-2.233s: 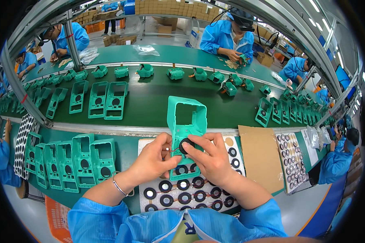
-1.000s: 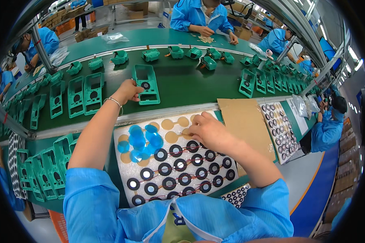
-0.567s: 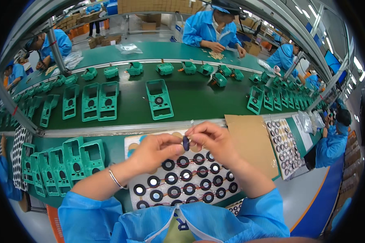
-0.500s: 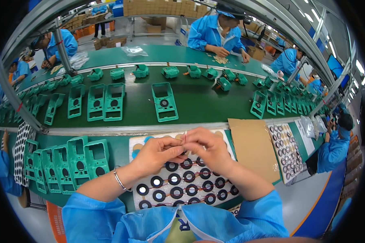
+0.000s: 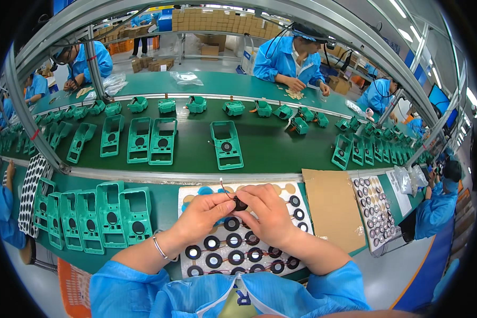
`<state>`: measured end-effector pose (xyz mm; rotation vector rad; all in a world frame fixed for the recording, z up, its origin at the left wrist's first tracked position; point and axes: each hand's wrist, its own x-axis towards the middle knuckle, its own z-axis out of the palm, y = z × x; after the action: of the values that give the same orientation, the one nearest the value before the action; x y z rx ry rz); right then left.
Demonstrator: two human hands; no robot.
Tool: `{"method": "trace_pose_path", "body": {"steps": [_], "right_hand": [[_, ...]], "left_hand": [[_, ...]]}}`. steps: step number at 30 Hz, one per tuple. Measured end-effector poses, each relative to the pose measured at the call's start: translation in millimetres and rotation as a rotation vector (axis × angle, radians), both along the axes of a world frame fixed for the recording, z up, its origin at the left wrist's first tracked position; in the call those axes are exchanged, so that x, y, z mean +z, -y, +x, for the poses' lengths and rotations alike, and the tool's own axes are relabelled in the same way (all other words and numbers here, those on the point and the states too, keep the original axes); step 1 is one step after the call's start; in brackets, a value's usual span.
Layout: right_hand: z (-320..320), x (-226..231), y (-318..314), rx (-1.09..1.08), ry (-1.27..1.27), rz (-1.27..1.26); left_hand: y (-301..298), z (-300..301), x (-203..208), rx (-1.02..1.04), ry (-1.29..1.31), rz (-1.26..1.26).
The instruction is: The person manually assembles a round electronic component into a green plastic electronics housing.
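Both hands meet over a white foam sheet [image 5: 185,190] on the bench. Pinched between their fingertips is a small round black speaker [image 5: 240,203], with thin dark-red wires and a small white connector sticking up beyond the fingers. My left hand [image 5: 204,214] grips the wire side, and my right hand [image 5: 269,212] closes around the disc, partly hiding it. Beneath them, rows of black ring-shaped speakers [image 5: 233,240] with pale or dark centres and red wires lie on the foam. Tan and blue round patches show at its far end.
Green plastic housings [image 5: 135,241] stand in a row at left, beside a black-dotted sheet [image 5: 32,185]. A cardboard sheet [image 5: 331,212] and another tray of rings [image 5: 376,241] lie right. Beyond, a dark green conveyor [image 5: 191,143] carries more housings. Metal posts [image 5: 29,114] frame it; co-workers [image 5: 289,61] sit opposite.
My head view has shifted slightly. The hands have turned and drawn a little closer, bringing the black speaker and its upright wires into sight between the fingers.
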<state>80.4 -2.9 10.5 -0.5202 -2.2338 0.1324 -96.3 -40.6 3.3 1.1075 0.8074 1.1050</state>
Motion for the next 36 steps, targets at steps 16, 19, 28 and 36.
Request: {"method": "trace_pose_path", "body": {"steps": [16,19,28,36], "right_hand": [[7.8,1.0,-1.5,0.01,0.177,0.115],[7.0,2.3,-0.5,0.016,0.196,0.135],[7.9,-15.0,-10.1,0.276,-0.114,-0.532],[16.3,-18.6,-32.1,0.344,-0.723,-1.123]], "left_hand": [[-5.9,-13.8,-2.0,0.066,-0.199,0.014],[-6.3,-15.0,-2.9,0.048,-0.208,0.018],[-15.5,-21.9,-16.2,-0.16,0.17,-0.24],[-23.5,-38.9,-15.2,0.082,-1.278,0.455]]}}
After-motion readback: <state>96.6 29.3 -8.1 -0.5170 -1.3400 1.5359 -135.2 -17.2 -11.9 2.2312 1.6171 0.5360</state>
